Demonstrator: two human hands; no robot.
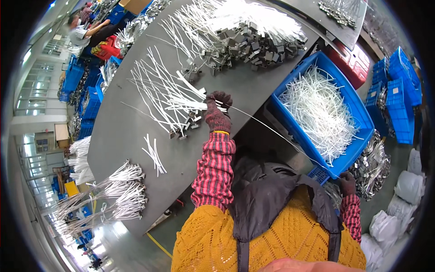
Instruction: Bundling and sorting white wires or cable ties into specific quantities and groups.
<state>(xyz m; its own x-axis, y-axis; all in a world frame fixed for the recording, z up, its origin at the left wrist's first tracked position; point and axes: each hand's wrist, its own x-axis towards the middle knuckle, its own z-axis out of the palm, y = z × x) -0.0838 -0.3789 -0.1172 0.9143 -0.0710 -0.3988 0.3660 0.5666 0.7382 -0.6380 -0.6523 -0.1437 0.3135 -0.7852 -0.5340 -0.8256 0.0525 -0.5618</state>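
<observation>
My left hand, in a dark knitted glove, is closed round several flat white strips above the grey table. Their ends stick out on both sides of the fist. One thin white strand runs from near this hand down to the right, toward the near corner of a blue bin. Beside that corner is my right hand, also gloved; its fingers are too dark and small to read. On the table left of my left hand lies a loose spread of white strands with metal ends.
A large heap of white strands with grey metal blocks covers the table's far side. Tied bundles lie at its near left edge. White strands fill the bin. Metal parts and white sacks stand right. Another person works far left.
</observation>
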